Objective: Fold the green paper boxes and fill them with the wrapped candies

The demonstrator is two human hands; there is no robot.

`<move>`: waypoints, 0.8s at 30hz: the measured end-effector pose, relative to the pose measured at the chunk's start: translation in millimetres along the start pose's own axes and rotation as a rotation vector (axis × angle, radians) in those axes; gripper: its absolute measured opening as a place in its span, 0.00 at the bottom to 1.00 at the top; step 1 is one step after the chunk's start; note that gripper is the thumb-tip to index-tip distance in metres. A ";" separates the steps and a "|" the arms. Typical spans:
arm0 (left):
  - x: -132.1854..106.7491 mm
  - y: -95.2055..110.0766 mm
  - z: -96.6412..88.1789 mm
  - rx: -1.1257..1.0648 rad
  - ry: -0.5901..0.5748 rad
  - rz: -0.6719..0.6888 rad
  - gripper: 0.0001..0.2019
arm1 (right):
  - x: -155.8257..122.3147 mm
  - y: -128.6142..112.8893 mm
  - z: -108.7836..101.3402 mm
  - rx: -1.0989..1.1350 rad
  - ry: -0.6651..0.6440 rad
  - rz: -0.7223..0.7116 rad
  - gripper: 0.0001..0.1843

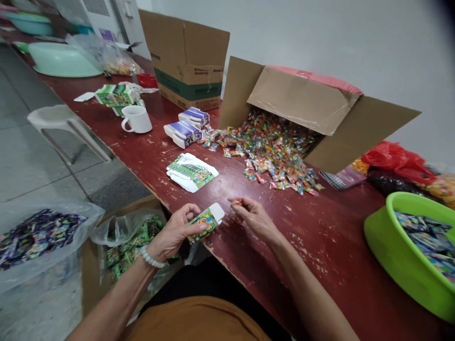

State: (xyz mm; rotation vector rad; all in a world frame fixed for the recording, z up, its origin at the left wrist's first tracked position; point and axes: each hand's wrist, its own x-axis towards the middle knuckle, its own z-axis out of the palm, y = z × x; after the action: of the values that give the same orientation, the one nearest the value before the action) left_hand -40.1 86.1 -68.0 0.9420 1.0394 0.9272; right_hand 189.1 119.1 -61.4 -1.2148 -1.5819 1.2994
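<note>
My left hand [176, 232] is closed round a small green printed carton [208, 219] with its white end flap open, held at the near edge of the red table [320, 237]. My right hand [254, 215] pinches a small wrapped candy [237, 202] just right of the carton's open end. A stack of flat green cartons [192, 171] lies beyond my hands. A heap of colourful wrapped candies [273, 151] spills out of a tipped cardboard box [305, 102].
A green basin [387, 237] of filled packets sits at the right. Purple cartons [186, 128], a white mug [137, 119], more green cartons [117, 94] and a second cardboard box [188, 61] stand farther back. Plastic bags of packets [39, 232] hang at the left near a white stool [64, 118].
</note>
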 end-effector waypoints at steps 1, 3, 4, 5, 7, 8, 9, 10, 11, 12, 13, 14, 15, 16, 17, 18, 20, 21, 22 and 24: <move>-0.6 -1.4 5.2 -0.031 -0.002 0.010 0.22 | -8.1 -2.9 1.1 -0.024 -0.013 -0.051 0.15; -2.1 -2.9 14.6 -0.044 -0.054 0.011 0.24 | -19.3 -5.1 1.9 -0.130 -0.011 -0.139 0.14; -3.0 -3.1 18.9 -0.024 -0.100 0.007 0.24 | -22.8 -4.8 2.0 -0.168 0.006 -0.149 0.14; -4.1 -3.1 22.9 0.009 -0.151 0.002 0.24 | -25.1 -3.9 2.0 -0.190 0.028 -0.137 0.15; -6.7 -2.7 30.4 0.084 -0.245 -0.010 0.23 | -28.1 -2.5 1.7 -0.218 0.083 -0.079 0.14; -8.0 -2.5 34.0 0.108 -0.281 -0.019 0.22 | -29.5 -2.6 1.4 -0.242 0.105 -0.063 0.12; -9.2 -2.5 37.4 0.117 -0.311 -0.030 0.23 | -31.1 -3.6 0.9 -0.280 0.118 -0.074 0.08; -10.1 -2.5 40.6 0.113 -0.335 -0.042 0.23 | -33.1 -5.4 0.3 -0.329 0.124 -0.109 0.05; -10.8 -2.4 43.6 0.105 -0.354 -0.054 0.24 | -35.5 -7.9 -0.4 -0.385 0.124 -0.159 0.03; -11.3 -2.2 46.3 0.100 -0.367 -0.058 0.23 | -38.3 -11.0 -1.3 -0.440 0.114 -0.214 0.03; -11.5 -1.8 48.8 0.107 -0.373 -0.054 0.22 | -41.3 -14.3 -2.3 -0.494 0.091 -0.264 0.04; -11.5 -1.0 51.0 0.133 -0.369 -0.038 0.20 | -44.2 -17.7 -3.7 -0.545 0.057 -0.301 0.05; -11.3 0.1 52.8 0.186 -0.358 -0.006 0.18 | -46.7 -20.9 -5.4 -0.589 0.015 -0.323 0.07; -11.1 1.3 54.4 0.268 -0.343 0.038 0.16 | -48.6 -23.7 -7.5 -0.618 -0.032 -0.333 0.09; -11.0 2.7 55.7 0.374 -0.326 0.091 0.14 | -49.7 -25.7 -9.9 -0.627 -0.086 -0.334 0.11; -10.9 3.9 56.8 0.492 -0.310 0.144 0.13 | -49.9 -26.8 -12.6 -0.610 -0.131 -0.325 0.12; -11.2 5.9 58.8 0.703 -0.278 0.219 0.14 | -48.0 -26.1 -17.2 -0.506 -0.167 -0.255 0.12; -11.6 6.6 59.9 0.775 -0.268 0.232 0.15 | -46.6 -24.3 -18.5 -0.434 -0.156 -0.201 0.12; -12.1 6.9 61.0 0.816 -0.260 0.235 0.17 | -45.1 -22.0 -18.8 -0.360 -0.132 -0.148 0.13; -13.2 7.1 63.4 0.812 -0.255 0.234 0.20 | -43.0 -16.8 -16.5 -0.232 -0.094 -0.079 0.13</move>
State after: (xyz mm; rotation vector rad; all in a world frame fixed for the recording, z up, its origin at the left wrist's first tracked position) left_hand 16.3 64.7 -43.4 1.8361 1.1092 0.5303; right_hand 212.9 81.6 -40.6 -1.2302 -1.8709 1.1615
